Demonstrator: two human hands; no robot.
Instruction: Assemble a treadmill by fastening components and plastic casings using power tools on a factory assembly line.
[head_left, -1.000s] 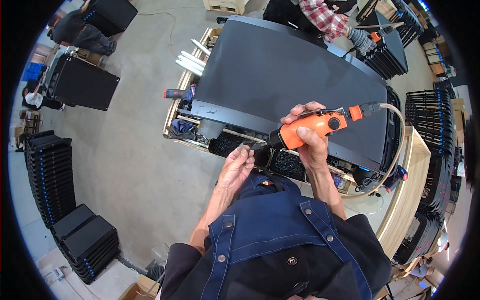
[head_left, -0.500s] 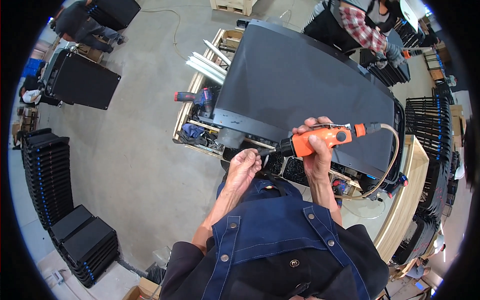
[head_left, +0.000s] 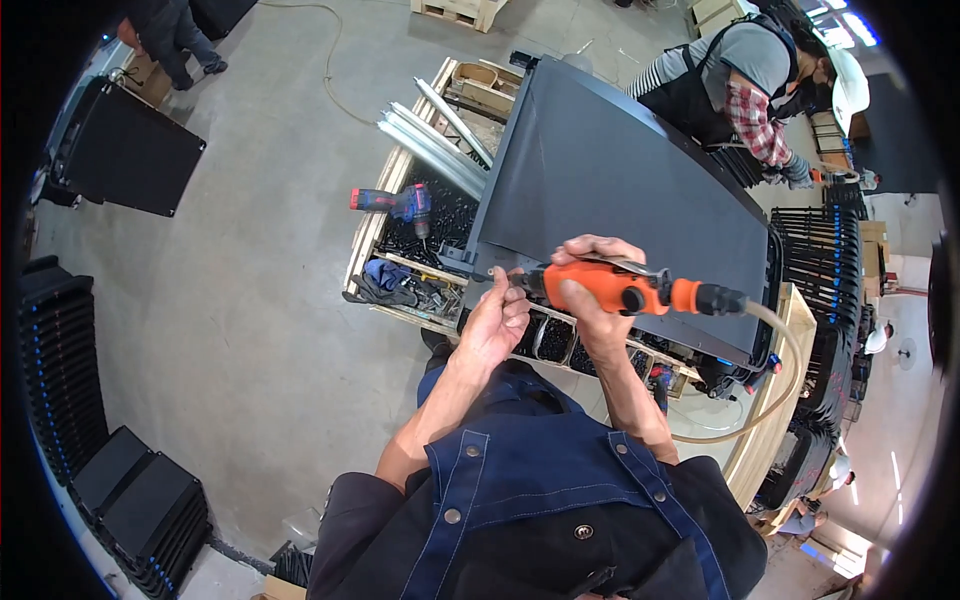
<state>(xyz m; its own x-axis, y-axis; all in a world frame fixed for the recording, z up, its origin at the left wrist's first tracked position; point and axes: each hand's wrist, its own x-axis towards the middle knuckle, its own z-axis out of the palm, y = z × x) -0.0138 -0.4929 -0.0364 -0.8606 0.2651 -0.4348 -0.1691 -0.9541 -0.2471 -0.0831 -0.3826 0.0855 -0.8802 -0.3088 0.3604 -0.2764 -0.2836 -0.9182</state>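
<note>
My right hand (head_left: 603, 325) is wrapped round an orange air screwdriver (head_left: 592, 286), which lies nearly level with its dark nose toward the left. A pale air hose (head_left: 795, 345) runs from its back end and loops down to the right. My left hand (head_left: 497, 325) is closed in a pinch at the driver's tip. A small dark piece shows by the fingertips, too small to name. Both hands are over the near left corner of a large black panel-shaped unit (head_left: 620, 170) lying on a wooden workbench (head_left: 362, 240).
On the bench's left lie a cordless drill (head_left: 395, 202), white tubes (head_left: 435, 150), a blue cloth (head_left: 385, 272) and trays of black screws (head_left: 550, 335). A co-worker (head_left: 740, 100) bends at the far right. Stacked black frames (head_left: 60, 370) stand left, others (head_left: 815, 255) right.
Both hands and the screwdriver have moved up and left, closer to the panel's corner. The view has shifted, and the co-worker at the far right now leans further right.
</note>
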